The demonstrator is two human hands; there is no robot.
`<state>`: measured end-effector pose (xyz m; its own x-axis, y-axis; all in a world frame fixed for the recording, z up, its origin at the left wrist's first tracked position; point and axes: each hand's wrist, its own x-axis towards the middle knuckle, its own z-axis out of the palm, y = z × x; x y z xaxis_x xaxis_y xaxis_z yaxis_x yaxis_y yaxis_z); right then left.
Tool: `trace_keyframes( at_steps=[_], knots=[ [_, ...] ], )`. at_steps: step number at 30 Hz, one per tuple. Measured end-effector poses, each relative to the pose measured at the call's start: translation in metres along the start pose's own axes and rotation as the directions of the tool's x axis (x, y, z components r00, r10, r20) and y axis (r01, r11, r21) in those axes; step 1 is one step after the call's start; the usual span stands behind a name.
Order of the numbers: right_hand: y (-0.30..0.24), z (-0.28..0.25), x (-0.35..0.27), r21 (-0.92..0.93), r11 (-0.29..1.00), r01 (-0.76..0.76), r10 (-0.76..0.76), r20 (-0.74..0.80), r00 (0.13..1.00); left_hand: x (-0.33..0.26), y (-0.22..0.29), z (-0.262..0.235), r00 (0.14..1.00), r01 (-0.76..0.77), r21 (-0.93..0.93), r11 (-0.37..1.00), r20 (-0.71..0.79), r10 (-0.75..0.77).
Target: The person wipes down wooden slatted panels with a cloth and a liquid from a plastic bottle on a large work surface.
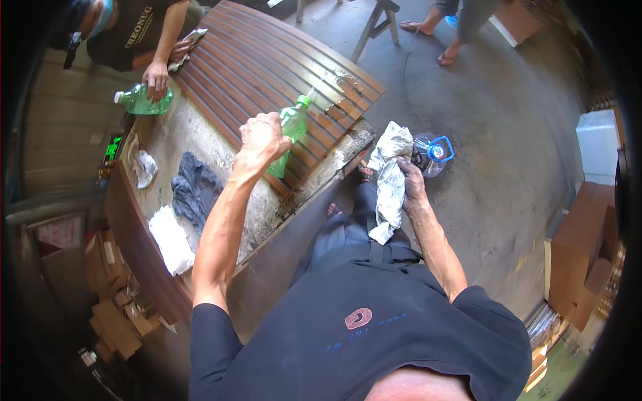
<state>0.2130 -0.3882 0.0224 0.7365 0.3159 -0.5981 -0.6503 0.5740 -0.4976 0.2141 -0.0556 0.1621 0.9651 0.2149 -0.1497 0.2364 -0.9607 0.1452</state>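
Note:
My left hand [262, 142] is wrapped round a green plastic bottle [293, 124], held slanted over a brown grooved wooden panel [254, 70]. The bottle's green cap end points away from me, toward a wet, shiny patch [338, 90] on the panel. In my right hand [413, 182], at my right side, a crumpled white and grey rag [389, 177] hangs down. Just beyond that hand, a clear jug [428, 155] with a blue handle stands low, partly hidden by the rag.
A co-worker [144, 33] at far left grips another green bottle [144, 99] and a rag on the panel. A dark cloth [195, 187] and white cloth [172, 238] lie on the worktable [251, 214]. Trestle [378, 27] and another person's feet [448, 57] are beyond. Brown boxes [580, 250] stand right.

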Motion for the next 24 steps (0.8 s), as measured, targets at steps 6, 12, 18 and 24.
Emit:
trace_keyframes(
  at_steps=[6, 12, 18, 24],
  knots=[
    [-0.01, -0.001, 0.01, 0.02, 1.0, 0.012, -0.014, 0.1, 0.995, -0.082, -0.058, -0.015, 0.962, 0.109, 0.091, 0.99, 0.243, -0.129],
    [-0.015, 0.018, 0.014, -0.016, 1.0, -0.02, 0.022, 0.173, 0.985, -0.136, -0.046, 0.008, 0.958, 0.0, -0.005, 1.0, 0.288, 0.001],
    [-0.025, 0.036, 0.042, -0.12, 0.973, 0.198, -0.183, 0.128, 0.975, -0.133, -0.06, 0.021, 0.993, 0.071, -0.137, 0.988, 0.107, -0.056],
    [-0.03, 0.092, 0.067, -0.626, 0.568, 0.534, -0.493, 0.261, 0.83, -0.187, -0.093, 0.07, 0.918, -0.052, -0.544, 0.838, -0.356, -0.174]
  ],
)
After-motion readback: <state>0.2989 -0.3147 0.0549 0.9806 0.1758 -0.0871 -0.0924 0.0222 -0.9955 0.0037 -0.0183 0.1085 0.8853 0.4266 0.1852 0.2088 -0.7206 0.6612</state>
